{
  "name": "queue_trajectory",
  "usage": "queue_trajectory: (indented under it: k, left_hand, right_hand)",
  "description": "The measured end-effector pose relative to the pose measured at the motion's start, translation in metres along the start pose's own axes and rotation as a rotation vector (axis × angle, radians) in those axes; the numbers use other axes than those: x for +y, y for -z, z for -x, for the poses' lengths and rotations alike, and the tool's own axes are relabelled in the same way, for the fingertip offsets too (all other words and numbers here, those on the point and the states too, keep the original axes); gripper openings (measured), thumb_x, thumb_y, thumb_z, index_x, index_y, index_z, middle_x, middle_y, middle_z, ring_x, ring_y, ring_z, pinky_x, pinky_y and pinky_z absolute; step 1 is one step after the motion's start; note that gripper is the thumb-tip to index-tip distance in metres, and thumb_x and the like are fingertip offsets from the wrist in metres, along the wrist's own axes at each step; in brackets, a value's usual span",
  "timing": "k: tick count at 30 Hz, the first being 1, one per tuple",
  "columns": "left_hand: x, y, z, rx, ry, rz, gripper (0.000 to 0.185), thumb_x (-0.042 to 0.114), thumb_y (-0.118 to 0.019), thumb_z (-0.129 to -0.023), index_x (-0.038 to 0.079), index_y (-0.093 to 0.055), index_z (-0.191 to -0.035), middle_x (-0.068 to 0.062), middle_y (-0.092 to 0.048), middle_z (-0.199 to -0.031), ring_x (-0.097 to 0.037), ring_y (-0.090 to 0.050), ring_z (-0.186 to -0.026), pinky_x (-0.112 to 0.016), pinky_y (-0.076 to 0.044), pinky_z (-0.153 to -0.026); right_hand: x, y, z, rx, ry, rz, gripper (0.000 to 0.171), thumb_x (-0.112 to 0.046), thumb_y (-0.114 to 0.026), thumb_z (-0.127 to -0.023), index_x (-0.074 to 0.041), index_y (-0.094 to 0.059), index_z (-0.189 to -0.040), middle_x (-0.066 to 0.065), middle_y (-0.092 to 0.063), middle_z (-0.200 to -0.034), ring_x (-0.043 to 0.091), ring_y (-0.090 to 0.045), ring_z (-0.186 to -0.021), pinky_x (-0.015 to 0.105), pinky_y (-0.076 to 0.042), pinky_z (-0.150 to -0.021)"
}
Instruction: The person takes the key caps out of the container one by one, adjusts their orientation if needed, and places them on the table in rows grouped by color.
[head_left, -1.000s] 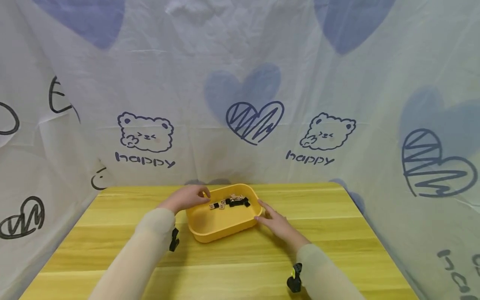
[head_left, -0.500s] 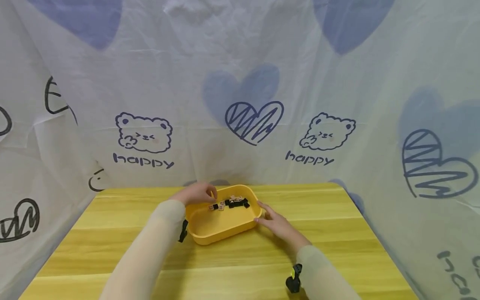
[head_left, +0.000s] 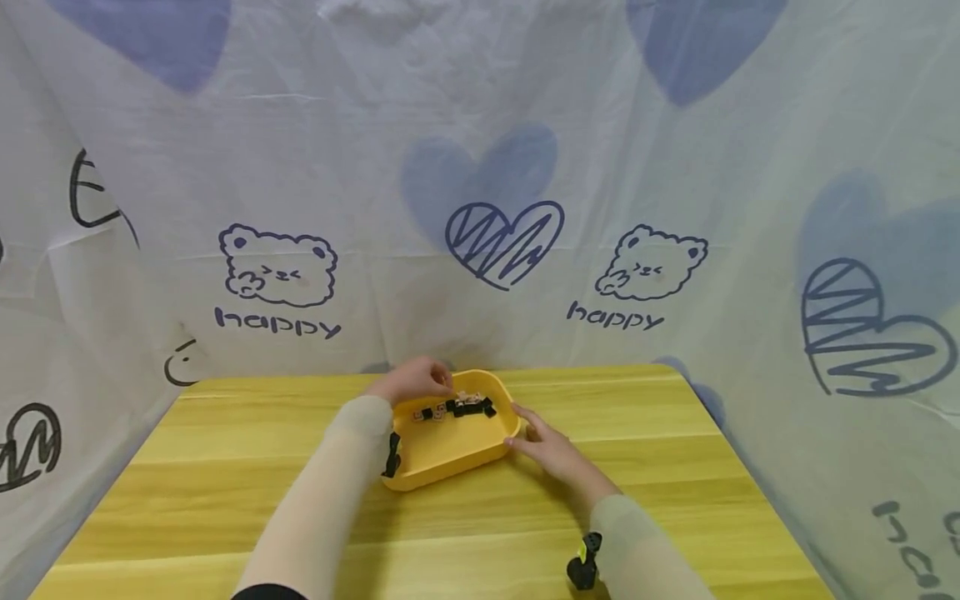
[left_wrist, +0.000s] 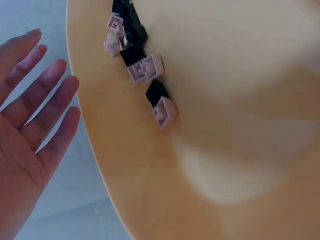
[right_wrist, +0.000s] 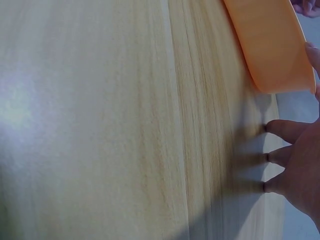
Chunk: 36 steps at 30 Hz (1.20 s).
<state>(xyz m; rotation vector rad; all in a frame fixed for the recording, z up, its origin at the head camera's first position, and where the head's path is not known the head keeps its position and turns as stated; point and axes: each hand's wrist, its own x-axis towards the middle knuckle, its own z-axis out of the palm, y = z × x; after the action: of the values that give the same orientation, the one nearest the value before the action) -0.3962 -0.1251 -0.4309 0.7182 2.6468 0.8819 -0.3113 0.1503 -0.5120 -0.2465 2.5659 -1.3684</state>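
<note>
A yellow tray (head_left: 450, 465) stands on the wooden table (head_left: 225, 467), with several small black and pale keycaps (head_left: 453, 407) lying in a row along its far side. My left hand (head_left: 416, 379) is at the tray's far left rim. In the left wrist view that left hand (left_wrist: 30, 125) shows straight, spread fingers just outside the tray (left_wrist: 225, 100), near the keycaps (left_wrist: 145, 67). My right hand (head_left: 543, 446) rests on the table against the tray's right wall. In the right wrist view my right hand (right_wrist: 300, 165) has fingertips down on the table (right_wrist: 100, 125) beside the tray (right_wrist: 270, 40).
A white cloth (head_left: 480, 167) printed with hearts and bears hangs behind and on both sides of the table. The table's right edge (head_left: 750, 467) runs close to the cloth. A black wrist camera sits on each forearm (head_left: 581, 567).
My left hand has slid along the tray's rim to the right and farther back. The tray has shifted a little. The right hand stays at the tray's right wall.
</note>
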Motion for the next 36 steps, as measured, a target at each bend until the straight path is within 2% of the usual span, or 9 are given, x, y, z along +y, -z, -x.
queue_trajectory:
  k: [5, 10, 13, 18, 20, 27, 30, 36]
  left_hand:
    - [0.004, -0.006, -0.013, 0.010, -0.032, -0.068, 0.011, 0.020, -0.073, -0.089, 0.012, -0.073, -0.097, 0.002, -0.067, -0.092, -0.016, -0.061, -0.085, -0.035, -0.051, -0.080]
    - [-0.008, -0.016, -0.025, -0.007, -0.068, -0.107, 0.011, 0.019, -0.074, -0.088, 0.013, -0.074, -0.097, 0.004, -0.068, -0.090, -0.013, -0.062, -0.082, -0.033, -0.052, -0.079]
    - [-0.012, -0.020, -0.030, -0.040, -0.063, -0.156, 0.013, 0.021, -0.075, -0.087, 0.014, -0.075, -0.098, 0.006, -0.067, -0.089, -0.012, -0.061, -0.081, -0.033, -0.052, -0.078]
    - [-0.011, -0.024, -0.034, -0.106, -0.033, -0.295, 0.016, 0.024, -0.078, -0.085, 0.019, -0.075, -0.099, 0.009, -0.068, -0.091, -0.010, -0.061, -0.082, -0.031, -0.051, -0.077]
    - [-0.009, -0.025, -0.036, -0.129, -0.028, -0.322, 0.019, 0.025, -0.079, -0.083, 0.019, -0.075, -0.101, 0.008, -0.069, -0.093, -0.010, -0.062, -0.083, -0.031, -0.052, -0.077]
    - [-0.009, -0.033, -0.043, -0.187, -0.040, -0.344, 0.027, 0.022, -0.082, -0.081, 0.016, -0.074, -0.106, 0.006, -0.068, -0.098, -0.010, -0.061, -0.086, -0.030, -0.052, -0.079]
    - [-0.011, -0.038, -0.047, -0.208, -0.036, -0.347, 0.027, 0.020, -0.081, -0.081, 0.015, -0.074, -0.107, 0.005, -0.067, -0.099, -0.010, -0.059, -0.086, -0.031, -0.051, -0.080]
    - [-0.014, -0.043, -0.050, -0.214, -0.038, -0.364, 0.028, 0.013, -0.080, -0.081, 0.017, -0.074, -0.108, 0.006, -0.066, -0.098, -0.010, -0.057, -0.083, -0.029, -0.051, -0.077]
  right_hand:
    - [0.000, 0.001, 0.002, 0.001, -0.006, 0.006, 0.067, -0.046, -0.061, -0.094, -0.035, -0.031, -0.153, 0.025, -0.037, -0.148, 0.046, -0.033, -0.135, 0.069, -0.019, -0.105]
    - [0.002, -0.002, 0.001, -0.005, -0.013, 0.015, 0.067, -0.049, -0.060, -0.093, -0.037, -0.031, -0.152, 0.024, -0.036, -0.149, 0.047, -0.032, -0.135, 0.071, -0.018, -0.104]
    - [0.002, -0.004, 0.002, -0.013, -0.012, 0.012, 0.067, -0.049, -0.060, -0.094, -0.037, -0.030, -0.152, 0.024, -0.035, -0.150, 0.048, -0.031, -0.136, 0.071, -0.017, -0.104]
    - [-0.001, -0.005, 0.003, -0.016, -0.023, 0.002, 0.067, -0.049, -0.060, -0.093, -0.036, -0.031, -0.152, 0.025, -0.033, -0.150, 0.047, -0.029, -0.137, 0.071, -0.016, -0.104]
    - [-0.001, -0.005, 0.003, -0.012, -0.027, -0.002, 0.067, -0.049, -0.060, -0.093, -0.037, -0.031, -0.152, 0.025, -0.033, -0.150, 0.047, -0.029, -0.137, 0.070, -0.016, -0.105]
    - [0.001, -0.003, 0.003, 0.005, -0.031, 0.006, 0.066, -0.051, -0.060, -0.093, -0.037, -0.032, -0.152, 0.024, -0.035, -0.150, 0.047, -0.029, -0.137, 0.070, -0.015, -0.105]
    - [0.002, -0.003, 0.002, 0.005, -0.035, 0.013, 0.067, -0.052, -0.060, -0.093, -0.038, -0.032, -0.152, 0.023, -0.036, -0.149, 0.047, -0.028, -0.137, 0.071, -0.011, -0.105]
    - [0.003, -0.003, 0.002, 0.011, -0.035, 0.027, 0.066, -0.054, -0.059, -0.093, -0.039, -0.032, -0.151, 0.023, -0.037, -0.149, 0.048, -0.029, -0.137, 0.071, -0.013, -0.105]
